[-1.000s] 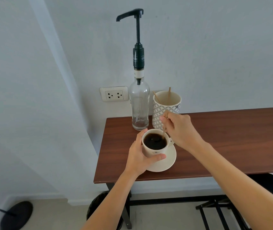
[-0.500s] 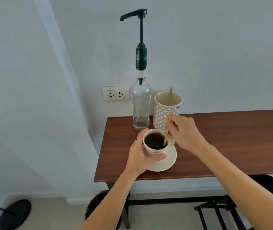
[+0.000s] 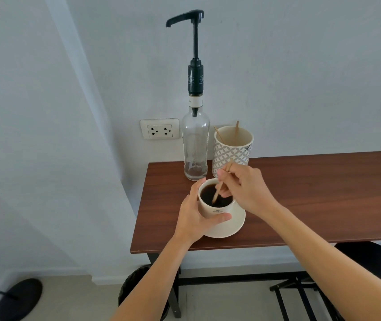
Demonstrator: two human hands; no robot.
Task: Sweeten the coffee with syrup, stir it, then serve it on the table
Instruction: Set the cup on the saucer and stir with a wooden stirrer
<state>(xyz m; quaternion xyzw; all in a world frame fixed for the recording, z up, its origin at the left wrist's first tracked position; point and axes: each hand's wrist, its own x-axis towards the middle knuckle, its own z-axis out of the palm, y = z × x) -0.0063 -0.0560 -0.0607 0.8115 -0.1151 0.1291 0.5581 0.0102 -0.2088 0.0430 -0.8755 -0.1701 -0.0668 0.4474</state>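
We see the right hand [image 3: 246, 189] with its fingers [image 3: 225, 176] pinched shut on the upper part of a thin wooden stick [image 3: 218, 189]. The stick slants down and leftward from those fingers, and its lower end sits in the dark coffee [image 3: 217, 196]. The coffee fills a cream cup [image 3: 215, 210] directly below and left of the right fingers.

The left hand [image 3: 193, 217] is wrapped around the cup from its left side. The left fingers curve up behind the rim on the far-left side, and the thumb [image 3: 219, 220] presses across the near wall, so the hand is closed on the cup. A small dark emblem shows on the cup wall just above the thumb.

The cup stands on a cream saucer [image 3: 233, 227], whose bare rim shows below and right of the thumb. The saucer rests on the brown tabletop [image 3: 312, 195], close to its near-left corner.

Just beyond the right fingers stands a patterned holder [image 3: 232, 154] with two more sticks leaning inside it. Left of the holder, touching or nearly touching it, stands a clear syrup bottle [image 3: 195, 144] with a tall black pump [image 3: 195, 52]; its spout points left. Only a shallow layer of liquid shows at the bottle's base.

On the wall left of the bottle we see a white socket [image 3: 160, 129]. Both forearms reach in from the lower edge.
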